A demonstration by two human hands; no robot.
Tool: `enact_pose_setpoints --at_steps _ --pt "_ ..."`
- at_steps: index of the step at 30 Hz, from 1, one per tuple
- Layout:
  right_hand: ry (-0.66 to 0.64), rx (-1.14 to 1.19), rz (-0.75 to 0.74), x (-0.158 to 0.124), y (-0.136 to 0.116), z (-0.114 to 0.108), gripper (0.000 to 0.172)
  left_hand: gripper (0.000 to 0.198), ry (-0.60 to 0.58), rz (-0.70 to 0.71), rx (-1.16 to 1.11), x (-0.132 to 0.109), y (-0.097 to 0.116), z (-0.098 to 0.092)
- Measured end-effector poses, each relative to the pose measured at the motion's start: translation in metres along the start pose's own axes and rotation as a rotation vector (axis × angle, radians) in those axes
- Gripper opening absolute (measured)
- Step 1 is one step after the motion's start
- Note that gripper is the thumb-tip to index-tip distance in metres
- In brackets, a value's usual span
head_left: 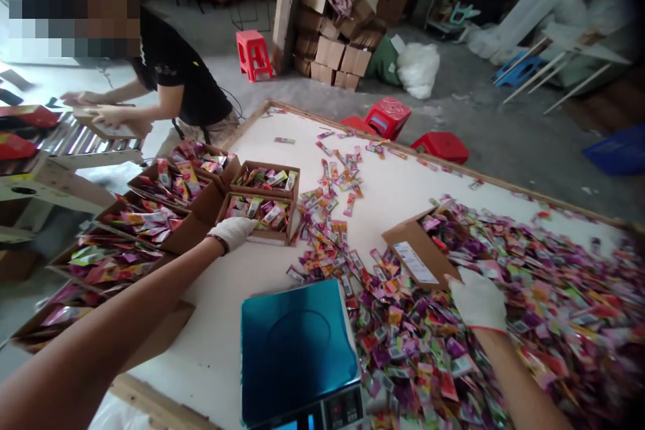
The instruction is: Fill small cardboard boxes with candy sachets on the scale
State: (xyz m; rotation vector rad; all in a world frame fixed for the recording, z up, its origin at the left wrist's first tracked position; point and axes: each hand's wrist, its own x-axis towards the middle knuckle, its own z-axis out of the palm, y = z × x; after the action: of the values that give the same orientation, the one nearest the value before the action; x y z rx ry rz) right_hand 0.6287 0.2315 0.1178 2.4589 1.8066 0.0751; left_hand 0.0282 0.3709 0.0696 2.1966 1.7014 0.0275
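My left hand [234, 234], in a white glove, is at the near left edge of a small cardboard box [256, 236] filled with colourful sachets. Its fingers are together on the box's rim, and the thumb is hidden. My right hand [478, 299], also gloved, grips a tilted cardboard box [406, 245] with a white label on its side. This box lies low over a large heap of loose sachets [403, 336], its opening towards the heap; some sachets show at its mouth. Between my hands, nearer me, sits a weighing scale [299, 349] with a shiny blue plate.
Several filled cardboard boxes [181, 232] stand in a row at the left, and another filled box [267, 178] adjoins the one at my left hand. A co-worker [176, 74] holds a box at the far left. Red stools [388, 117] stand beyond the table's wooden edge.
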Motion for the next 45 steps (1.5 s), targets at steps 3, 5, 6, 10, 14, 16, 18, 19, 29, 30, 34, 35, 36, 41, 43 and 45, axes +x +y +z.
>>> enact_pose_setpoints --at_steps 3,5,6,10,14,16,18,19,29,30,34,35,36,41,43,45 --pt "0.137 0.024 -0.298 -0.059 -0.020 -0.051 0.030 0.034 -0.106 0.001 0.078 0.011 0.015 -0.007" --pt "0.160 0.086 -0.467 -0.098 -0.045 -0.086 0.017 0.039 -0.066 0.007 0.149 0.003 0.030 -0.011" --pt "0.143 0.113 -0.527 -0.117 -0.060 -0.100 0.012 0.043 -0.009 0.017 0.184 -0.006 0.039 -0.011" --pt "0.033 0.203 -0.706 -0.176 -0.125 -0.113 0.019 0.058 0.162 0.043 0.112 -0.067 0.071 -0.001" --pt "-0.022 0.188 -0.790 -0.206 -0.168 -0.089 0.019 0.051 0.166 -0.052 -0.257 -0.147 0.088 0.026" --pt "-0.081 0.175 -0.790 -0.210 -0.174 -0.089 0.017 0.051 0.203 -0.169 -0.418 -0.189 0.091 0.039" --pt "-0.158 0.206 -0.798 -0.210 -0.170 -0.103 0.015 0.052 0.203 -0.311 -0.558 -0.231 0.092 0.048" --pt "-0.182 0.239 -0.798 -0.210 -0.167 -0.114 0.016 0.053 0.193 -0.376 -0.623 -0.251 0.093 0.050" --pt "-0.173 0.618 -0.760 -0.206 -0.187 -0.153 0.117 0.068 0.129 -0.637 -0.751 -0.384 0.116 0.059" --pt "-0.187 0.618 -0.773 -0.205 -0.198 -0.148 0.125 0.068 0.132 -0.634 -0.753 -0.389 0.118 0.062" --pt "-0.242 0.640 -0.807 -0.197 -0.244 -0.131 0.136 0.067 0.156 -0.640 -0.763 -0.402 0.125 0.071" --pt "-0.263 0.644 -0.818 -0.195 -0.254 -0.129 0.132 0.067 0.167 -0.644 -0.767 -0.405 0.127 0.072" --pt "-0.284 0.646 -0.836 -0.193 -0.263 -0.127 0.125 0.068 0.176 -0.648 -0.776 -0.408 0.129 0.073" --pt "-0.226 0.720 -0.948 -0.188 -0.289 -0.119 0.027 0.068 0.187 -0.680 -0.843 -0.424 0.134 0.080" --pt "-0.151 0.826 -0.908 -0.186 -0.286 -0.118 0.014 0.065 0.187 -0.683 -0.852 -0.429 0.136 0.082" --pt "-0.125 0.965 -0.817 -0.184 -0.275 -0.120 0.013 0.062 0.212 -0.679 -0.859 -0.432 0.138 0.083"
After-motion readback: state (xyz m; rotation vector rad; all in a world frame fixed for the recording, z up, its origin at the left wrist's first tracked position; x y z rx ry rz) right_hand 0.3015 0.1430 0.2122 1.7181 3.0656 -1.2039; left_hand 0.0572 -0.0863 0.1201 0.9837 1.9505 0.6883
